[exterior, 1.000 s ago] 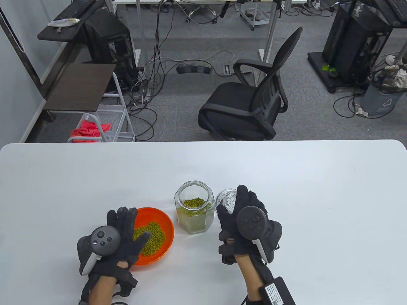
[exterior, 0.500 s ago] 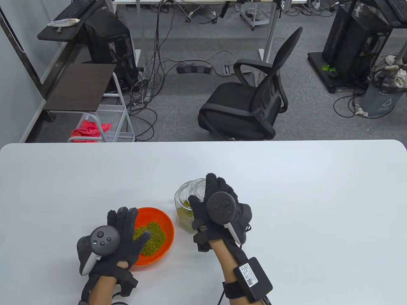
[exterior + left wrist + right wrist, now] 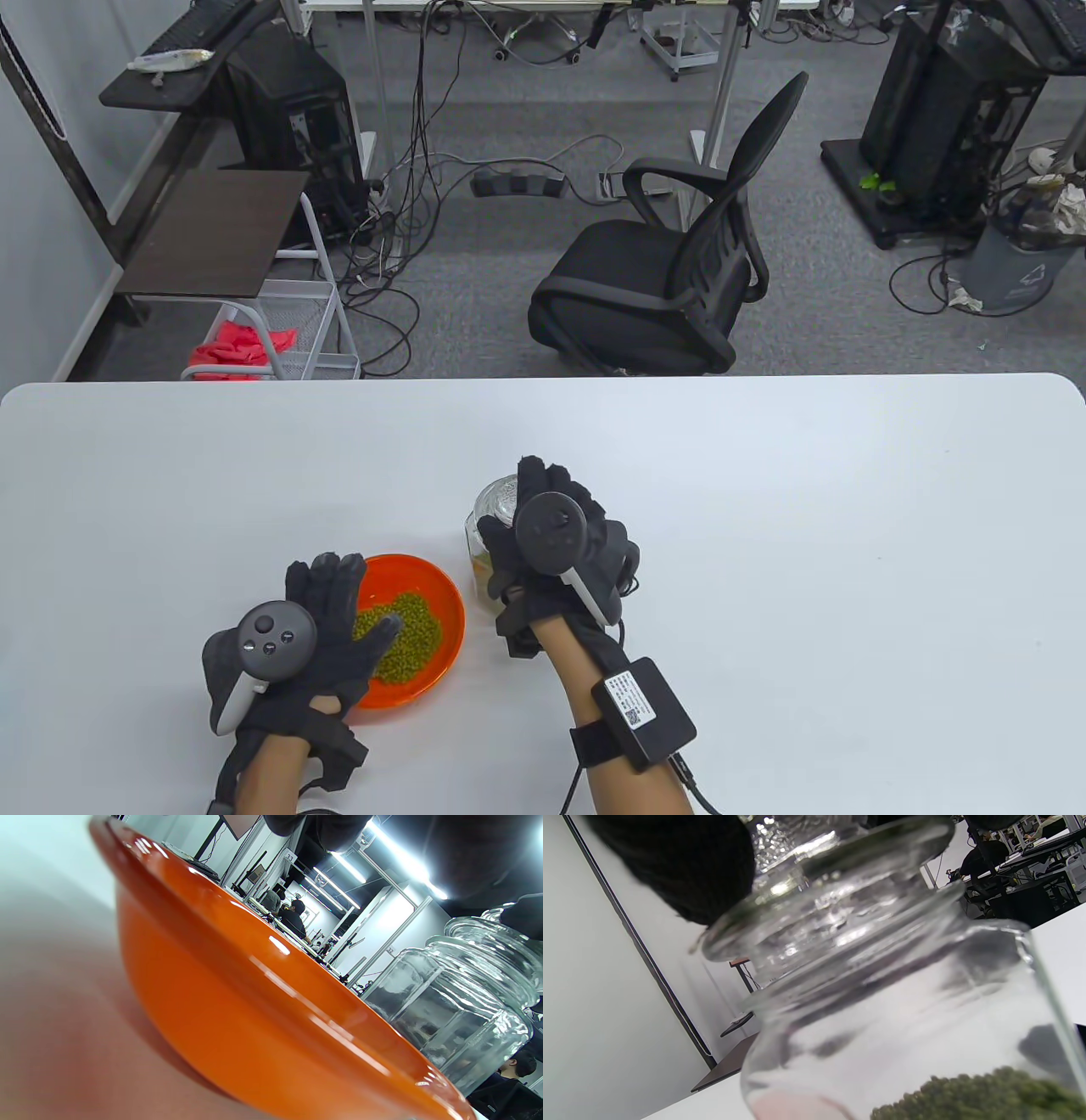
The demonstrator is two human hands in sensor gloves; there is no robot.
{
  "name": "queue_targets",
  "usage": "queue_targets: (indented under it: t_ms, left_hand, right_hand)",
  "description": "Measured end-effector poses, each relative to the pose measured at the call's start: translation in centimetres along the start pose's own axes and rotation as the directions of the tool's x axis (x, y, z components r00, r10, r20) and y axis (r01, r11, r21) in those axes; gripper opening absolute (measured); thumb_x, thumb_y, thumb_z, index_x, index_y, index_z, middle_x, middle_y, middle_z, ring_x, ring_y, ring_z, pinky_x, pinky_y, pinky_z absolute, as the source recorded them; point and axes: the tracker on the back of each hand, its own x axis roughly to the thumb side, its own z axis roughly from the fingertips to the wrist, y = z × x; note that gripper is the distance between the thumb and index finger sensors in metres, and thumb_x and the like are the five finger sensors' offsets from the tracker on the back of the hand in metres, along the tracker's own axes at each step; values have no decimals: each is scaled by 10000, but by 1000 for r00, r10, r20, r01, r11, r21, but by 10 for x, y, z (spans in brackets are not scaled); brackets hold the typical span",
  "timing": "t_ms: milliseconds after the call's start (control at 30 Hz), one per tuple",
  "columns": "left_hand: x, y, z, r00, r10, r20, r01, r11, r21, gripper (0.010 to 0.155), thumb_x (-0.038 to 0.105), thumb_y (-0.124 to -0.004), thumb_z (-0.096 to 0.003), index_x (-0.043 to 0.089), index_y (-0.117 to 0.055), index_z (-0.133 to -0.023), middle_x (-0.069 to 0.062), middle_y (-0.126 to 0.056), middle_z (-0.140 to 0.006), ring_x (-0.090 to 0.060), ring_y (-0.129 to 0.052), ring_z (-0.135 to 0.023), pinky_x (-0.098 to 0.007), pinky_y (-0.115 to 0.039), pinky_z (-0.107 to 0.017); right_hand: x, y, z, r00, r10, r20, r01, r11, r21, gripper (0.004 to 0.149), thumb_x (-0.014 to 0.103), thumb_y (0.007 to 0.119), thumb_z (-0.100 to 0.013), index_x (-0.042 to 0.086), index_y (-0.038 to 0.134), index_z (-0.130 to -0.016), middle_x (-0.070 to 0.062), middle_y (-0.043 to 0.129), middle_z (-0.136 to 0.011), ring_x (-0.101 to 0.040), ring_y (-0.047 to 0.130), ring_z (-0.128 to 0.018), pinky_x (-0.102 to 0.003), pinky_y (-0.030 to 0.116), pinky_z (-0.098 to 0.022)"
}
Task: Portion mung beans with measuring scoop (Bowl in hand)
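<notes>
Table view shows an orange bowl (image 3: pixel 441 607) resting on the white surface (image 3: pixel 848 552), shallow and glossy, with a pile of green mung beans (image 3: pixel 407 637) heaped toward its middle. The left hand (image 3: pixel 327 632) lies over the bowl's left side, fingers reaching across the rim and thumb over the beans; whether it truly grips the rim cannot be told from here. Just to the right of the bowl stands a clear glass jar (image 3: pixel 488 543) with faceted sides, partly filled with more beans. The right hand (image 3: pixel 551 543) sits on top of the jar, fingers curled round a clear glass lid (image 3: pixel 831 878) held at the jar's mouth. In the right wrist view the lid sits tilted over the jar's neck, one edge raised, with a gloved fingertip (image 3: pixel 687 866) at its rim and the green beans low inside the jar. The left wrist view, taken from close to the surface, shows the bowl's smooth orange outer wall and stepped rim, the jar just beyond it.
</notes>
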Motion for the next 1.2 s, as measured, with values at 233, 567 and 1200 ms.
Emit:
queue_targets:
  t_ms: [233,567,1200]
  left_hand:
    - [-1,1,0,1000,16,-4,-16,1000,3,855,674,-662,-504,278,-279,-1159,-77,-176,-1160,-511,-121,-1078,-721,-300,-727]
    - [-1,1,0,1000,13,-2,-13,1000,4,855,672,-664,-503,276,-282,-1158,-78,-181,-1159,-512,-125,-1077,-721,-301,-724]
    - [3,-2,-1,1000,5,12,-4,1000,-14,855,674,-660,-505,277,-279,-1160,-78,-176,-1160,-519,-116,-1073,-723,-296,-723]
  right_hand:
    - [-7,7,1,1000,10,1,-10,1000,16,801,357,961,-383,32,584,-1010,-335,575,-984,-578,661,-880,-769,488,-601]
    - [-10,11,6,1000,27,5,-27,1000,13,775,368,928,-405,95,575,-1038,-272,544,-1046,-556,617,-937,-782,454,-611]
    - [-36,-49,40,1000,-12,-14,12,1000,-9,825,488,866,-420,148,512,-1084,-241,418,-1123,-606,427,-1020,-844,290,-621]
